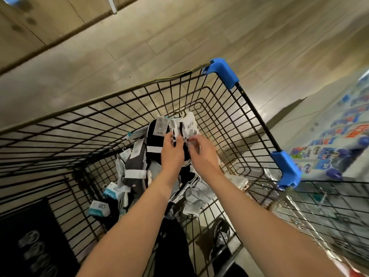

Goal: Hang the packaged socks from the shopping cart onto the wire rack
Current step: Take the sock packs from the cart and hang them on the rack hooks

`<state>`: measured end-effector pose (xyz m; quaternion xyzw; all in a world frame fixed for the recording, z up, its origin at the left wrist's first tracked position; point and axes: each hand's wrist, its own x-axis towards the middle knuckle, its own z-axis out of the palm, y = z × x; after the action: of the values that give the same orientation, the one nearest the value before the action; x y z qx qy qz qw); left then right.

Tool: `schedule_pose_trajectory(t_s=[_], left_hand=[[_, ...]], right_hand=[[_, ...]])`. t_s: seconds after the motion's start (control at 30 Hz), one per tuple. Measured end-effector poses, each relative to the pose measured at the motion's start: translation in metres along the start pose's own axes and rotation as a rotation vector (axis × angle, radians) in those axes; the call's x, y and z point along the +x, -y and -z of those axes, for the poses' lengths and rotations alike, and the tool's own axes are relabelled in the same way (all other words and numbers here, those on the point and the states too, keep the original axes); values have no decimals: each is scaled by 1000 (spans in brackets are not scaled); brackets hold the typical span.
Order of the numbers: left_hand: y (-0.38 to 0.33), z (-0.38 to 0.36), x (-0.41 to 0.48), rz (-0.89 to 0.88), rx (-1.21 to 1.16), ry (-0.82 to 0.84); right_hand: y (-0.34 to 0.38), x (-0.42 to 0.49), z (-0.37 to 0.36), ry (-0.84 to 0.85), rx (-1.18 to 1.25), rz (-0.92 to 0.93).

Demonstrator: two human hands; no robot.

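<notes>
Head view, looking down into a black wire shopping cart (229, 108) with blue plastic corner caps (222, 72).

Both bare forearms reach in from the lower edge. The hands meet over the middle of the basket.

Left hand (172, 152): fingers and thumb curled, gripping a bunch of sock packs (159, 128) at its lower edge.

Right hand (203, 156): fingertips bent inward, pinching the same bunch from the right, near its white card labels. The exact contact is blurred.

The bunch is a mix of black and white. It is held up above the loose pile (137, 166), towards the far wall of the cart.

The pile lies on the cart floor: grey, black and white packs with paper bands, and two with teal labels (98, 209) at the near left.

Pale plank floor (139, 56) shows beyond the cart. Blue-printed packaged goods (339, 140) are stacked just outside the cart's right side.
</notes>
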<state>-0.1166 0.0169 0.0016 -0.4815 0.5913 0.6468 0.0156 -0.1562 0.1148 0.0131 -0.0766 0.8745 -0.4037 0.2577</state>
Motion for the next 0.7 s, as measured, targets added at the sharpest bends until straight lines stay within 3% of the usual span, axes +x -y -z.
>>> schedule_pose_trajectory(t_s=[0.13,0.27,0.33,0.53,0.7], left_hand=[[-22,9,-37,-31,-23,54],[-41,18,-69,-106,17,43],[-52,19,-88,-160,51,31],[-93,20,-147,-311,159,45],[-116,-3,-222,-558,390,191]], right_hand=[[24,-19,21,-107,246,-64],[48,-32,55,99,591,-195],[62,-46,72,149,494,-191],[88,-108,113,-199,239,-124],[89,-176,170,-476,394,-123]])
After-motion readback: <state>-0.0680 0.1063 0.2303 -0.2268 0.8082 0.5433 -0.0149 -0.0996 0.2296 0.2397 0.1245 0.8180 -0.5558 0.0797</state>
